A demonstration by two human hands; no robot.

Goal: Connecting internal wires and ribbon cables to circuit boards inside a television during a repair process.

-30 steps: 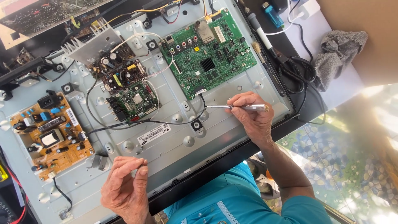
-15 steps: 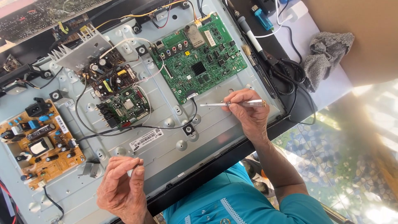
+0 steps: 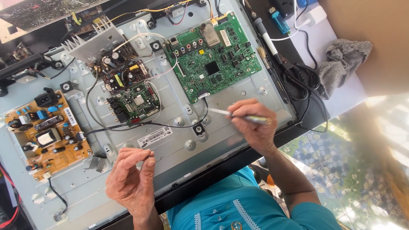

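My right hand (image 3: 252, 123) is closed on a slim metal tool (image 3: 221, 112). The tool points left, and its tip sits just below the cable connector on the lower edge of the green main board (image 3: 213, 55). My left hand (image 3: 133, 181) hovers over the lower edge of the grey metal back panel (image 3: 170, 147), thumb and forefinger pinched together. Whether something tiny sits between them I cannot tell. A black cable (image 3: 140, 125) runs from that connector leftward across the panel.
A small green board (image 3: 135, 102) and a power module with a finned heat sink (image 3: 91, 44) sit in the panel's middle. An orange-brown power board (image 3: 47, 132) lies at the left. A soldering iron (image 3: 266, 38), tangled black cords (image 3: 304, 79) and a grey rag (image 3: 341, 59) lie at the right.
My right hand has kept the tool and shifted a little, its tip staying by the main board's lower connector. My left hand has stayed pinched over the panel's lower edge.
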